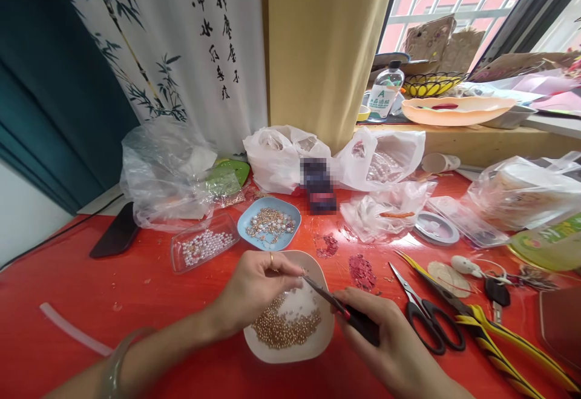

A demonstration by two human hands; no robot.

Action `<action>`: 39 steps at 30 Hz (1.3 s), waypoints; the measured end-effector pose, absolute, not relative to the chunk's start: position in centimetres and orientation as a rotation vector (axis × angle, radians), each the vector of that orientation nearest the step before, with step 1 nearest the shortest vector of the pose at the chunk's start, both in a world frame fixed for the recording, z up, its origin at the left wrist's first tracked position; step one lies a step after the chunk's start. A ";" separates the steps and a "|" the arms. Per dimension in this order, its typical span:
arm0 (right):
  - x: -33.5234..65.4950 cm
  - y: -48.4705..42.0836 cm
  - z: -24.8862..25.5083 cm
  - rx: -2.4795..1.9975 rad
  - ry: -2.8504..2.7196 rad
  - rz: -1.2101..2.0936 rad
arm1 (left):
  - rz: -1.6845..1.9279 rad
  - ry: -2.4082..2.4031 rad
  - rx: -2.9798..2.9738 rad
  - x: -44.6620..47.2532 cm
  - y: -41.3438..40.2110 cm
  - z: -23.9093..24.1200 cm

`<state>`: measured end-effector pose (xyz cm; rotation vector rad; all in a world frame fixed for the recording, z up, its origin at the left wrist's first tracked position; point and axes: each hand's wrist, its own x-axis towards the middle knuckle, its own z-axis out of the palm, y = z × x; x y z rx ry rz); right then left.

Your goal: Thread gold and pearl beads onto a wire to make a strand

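My left hand (254, 287) hovers over a white dish (313, 341) of small gold beads (284, 329), its fingers pinched together at the tip of a slim tool. My right hand (385, 341) grips that tool, small pliers (338, 308) with red and black handles, whose metal jaws point up-left to my left fingertips. Whatever sits between fingertips and jaws is too small to make out. A ring shows on my left hand and a pale bangle (118, 366) circles my left wrist.
On the red table (91, 302) lie a blue dish (271, 224) of mixed beads, a clear tray of pearls (204, 247), black-handled scissors (426, 314), yellow-black pliers (490, 332), keys (494, 293), a black phone (115, 235) and several plastic bags (167, 175). A windowsill holds a bottle (385, 93) and trays.
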<state>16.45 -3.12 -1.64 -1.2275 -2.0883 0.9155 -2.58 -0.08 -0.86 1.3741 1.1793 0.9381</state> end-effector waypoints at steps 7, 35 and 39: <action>16.8 -3.1 -1.7 -1.204 -2.189 0.735 | 0.897 1.171 1.311 -2.6 -0.2 -0.5; 19.9 1.1 -4.1 -1.718 -2.410 -0.208 | 0.894 0.904 0.946 -3.1 1.4 -0.7; 19.8 1.0 -4.8 -1.728 -2.431 -0.193 | 0.893 0.839 0.874 -3.2 1.4 -0.8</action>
